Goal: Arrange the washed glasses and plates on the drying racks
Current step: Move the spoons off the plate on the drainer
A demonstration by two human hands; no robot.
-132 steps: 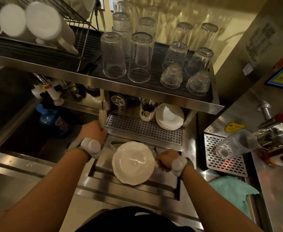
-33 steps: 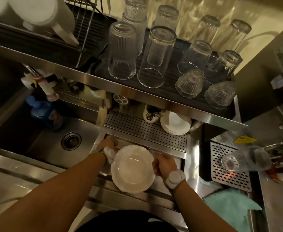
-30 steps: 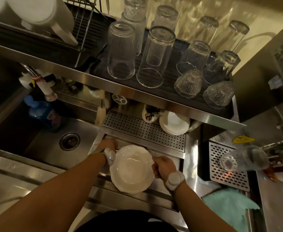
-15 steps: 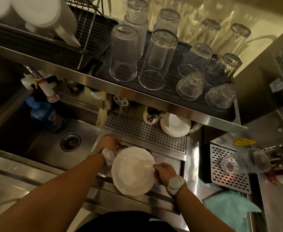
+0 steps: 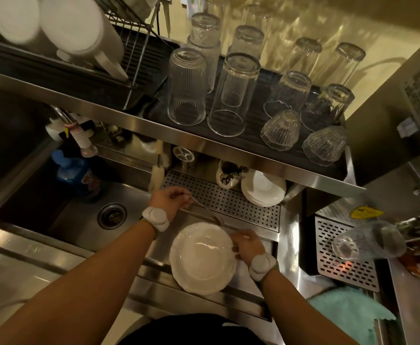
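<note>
While blurred, left hand (image 5: pixel 170 199) pinches utensil (image 5: pixel 205 210)

A café or bar wash-up station: a steel counter with a sunken stainless sink (image 5: pixel 79 215), a perforated steel drain tray (image 5: pixel 228 202), and a steel shelf's black ribbed mat (image 5: pixel 261 120) crowded with upturned clear drinking glasses (image 5: pixel 186 88).

White plate (image 5: pixel 202 257) showing a scalloped rim; glasses (image 5: pixel 186 87) (clear) showing ribbing; cloth (image 5: pixel 348 312) looking teal; bottle (image 5: pixel 73 170) blue.
</note>
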